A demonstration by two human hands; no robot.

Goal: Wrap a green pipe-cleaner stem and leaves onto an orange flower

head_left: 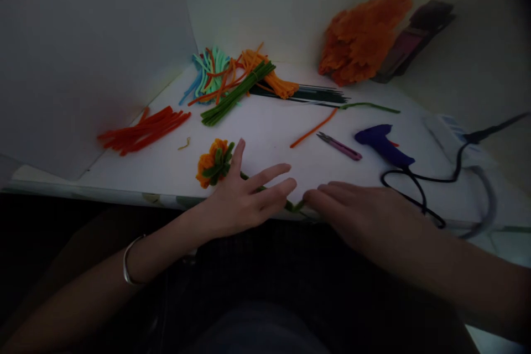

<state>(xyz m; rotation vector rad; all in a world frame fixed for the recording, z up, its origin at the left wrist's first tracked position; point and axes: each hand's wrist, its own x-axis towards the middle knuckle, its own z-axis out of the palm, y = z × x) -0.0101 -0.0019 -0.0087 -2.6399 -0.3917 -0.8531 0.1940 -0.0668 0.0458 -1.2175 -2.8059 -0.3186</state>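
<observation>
An orange pipe-cleaner flower (212, 162) with green sepals lies near the table's front edge, its green stem (295, 206) running right under my hands. My left hand (244, 193) rests flat on the stem just right of the flower head, fingers spread. My right hand (365, 213) lies palm down at the stem's right end, fingertips close to those of the left hand. Neither hand is closed around anything.
On the white table (274, 138): red pipe cleaners (143, 130) at left, a mixed teal, orange and green bundle (232, 80) at the back, dark wires (315, 97), loose orange and green stems (332, 116), purple snips (339, 146), a blue glue gun (384, 145) with black cord, finished orange flowers (365, 36).
</observation>
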